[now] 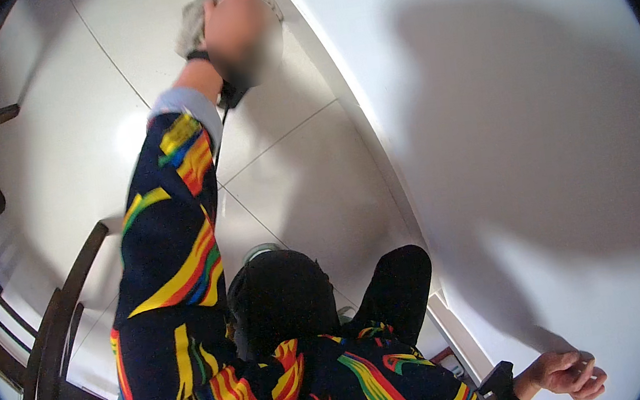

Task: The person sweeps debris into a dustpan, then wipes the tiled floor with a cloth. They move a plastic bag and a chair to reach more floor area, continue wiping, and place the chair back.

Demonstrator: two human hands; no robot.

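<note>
Grasping a cloth (193,25) with the left hand (236,23), palm down, arm at long stretch, at the top of the view. Grey-white and bunched, partly hidden under the fingers. Down on the floor (270,122), just beside the baseboard (353,108) at the foot of the wall (547,292). Too blurred around the palm for exact finger placement.

Nothing visible in the right hand (569,376): released, with fingers loosely curled, low at right, near the wall. Cannot tell if touching it or only close.

Done, judging from this moment: cloth in hand, set down along the edge between floor and wall. Reads as mid-work: cloth not yet let go, not laid aside. How much left: cannot tell. No visible line on the floor between handled and unhandled parts; pale throughout, broken by glare and shadow.

Also noted: left wrist device (237,89) and right wrist device (500,387), 2 in all, both black. At left, well apart from the cloth: dark wooden furniture (78,282). Between the arms: black trousers (280,301), bent at the knees, in a likely crouch.
</note>
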